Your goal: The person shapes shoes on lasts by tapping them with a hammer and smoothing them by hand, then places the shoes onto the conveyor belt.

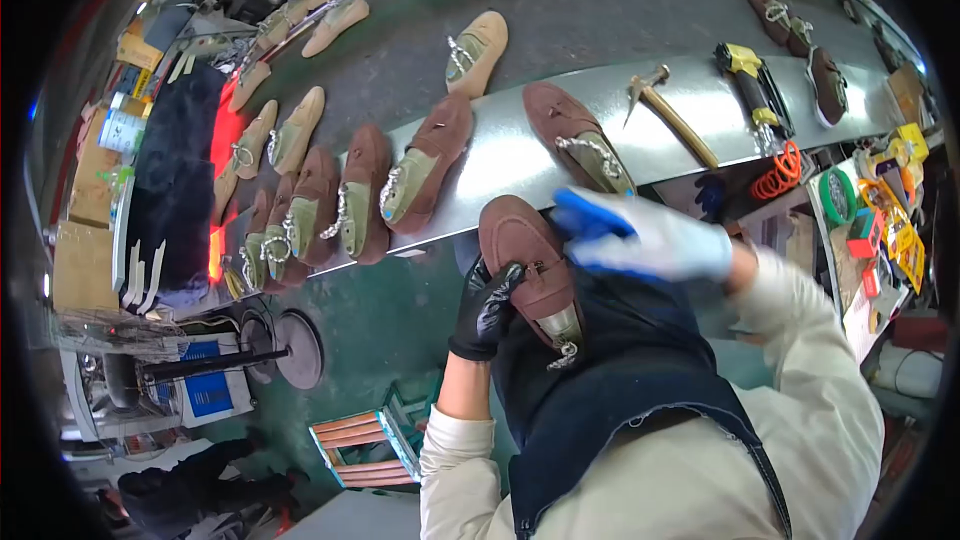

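My left hand (487,305), in a black glove, grips a brown shoe (522,240) by its side above my lap. The shoe's toe points toward the bench, and a twisted cord hangs at its heel. My right hand (640,235), in a white glove with blue fingers, is just right of this shoe, its fingers extended; nothing shows in it. Beyond it another brown shoe (560,115) with a pale cord lies on the metal bench edge (500,150). Left of that stands a row of brown shoes (440,150) with green linings.
A hammer (675,120) and a yellow-black air tool (745,85) with an orange coiled hose (778,172) lie on the right. Tan shoes (480,50) stand farther back. Below left are a wooden-slatted stool (365,445) and a person in dark clothes (190,490).
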Tool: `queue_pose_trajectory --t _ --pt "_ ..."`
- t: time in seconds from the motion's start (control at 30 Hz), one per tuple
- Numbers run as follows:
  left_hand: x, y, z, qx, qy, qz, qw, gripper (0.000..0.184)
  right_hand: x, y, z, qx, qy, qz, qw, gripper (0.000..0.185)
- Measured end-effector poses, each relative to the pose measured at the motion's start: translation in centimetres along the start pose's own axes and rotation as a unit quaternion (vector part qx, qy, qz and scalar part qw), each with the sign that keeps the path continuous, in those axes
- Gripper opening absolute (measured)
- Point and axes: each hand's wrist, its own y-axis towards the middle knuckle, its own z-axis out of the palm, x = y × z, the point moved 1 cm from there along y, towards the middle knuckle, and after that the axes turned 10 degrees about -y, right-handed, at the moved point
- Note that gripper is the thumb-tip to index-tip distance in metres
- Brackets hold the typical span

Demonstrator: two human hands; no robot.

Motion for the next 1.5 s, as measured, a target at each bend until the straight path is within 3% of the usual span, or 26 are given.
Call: queue_pose_trajectory --t 0.17,0.37,0.57,0.8,1.0,1.17,1.2,1.37,1.4,1.5 --pt "2.0 0.8 -4.6 0.003 -0.029 -0.099 0.995 0.041 1.1 10.0 -2.5 0.230 -0.104 0.081 0.964 0.049" --pt "-0.3 1.5 -2.1 0.083 0.128 -0.139 0.978 0.040 2.9 13.0 -2.9 0.331 -0.184 0.098 0.921 0.034" --pt "-1.1 0.8 -0.2 0.079 0.221 -0.125 0.964 0.036 1.7 14.0 -1.5 0.363 -0.219 0.118 0.898 0.030" --pt "1.1 -0.1 -2.6 0.050 0.170 -0.160 0.971 0.035 2.9 12.8 0.7 0.343 -0.317 0.168 0.868 0.035" --pt "2.1 0.6 -2.2 0.005 0.140 -0.157 0.978 0.034 -0.1 10.7 1.9 0.220 -0.239 0.135 0.936 0.046" --pt "2.0 -3.8 4.0 -0.025 0.177 0.030 0.983 0.084 -0.4 5.8 3.1 -0.027 -0.113 0.095 0.989 0.049" --pt "2.4 -4.0 3.9 -0.026 0.176 0.036 0.983 0.084 0.3 4.6 2.2 -0.025 -0.116 0.090 0.989 0.049" --pt "5.7 -5.7 3.9 -0.109 0.477 0.076 0.869 0.114 2.9 -2.1 -2.2 -0.165 -0.251 0.133 0.944 0.059" --pt "6.1 -5.5 3.8 -0.110 0.475 0.075 0.870 0.114 0.0 -1.5 -3.7 -0.164 -0.253 0.134 0.944 0.059" --pt "7.1 -5.1 3.6 -0.112 0.450 0.078 0.883 0.113 -7.9 -1.7 -7.8 -0.240 -0.467 0.236 0.818 0.053"
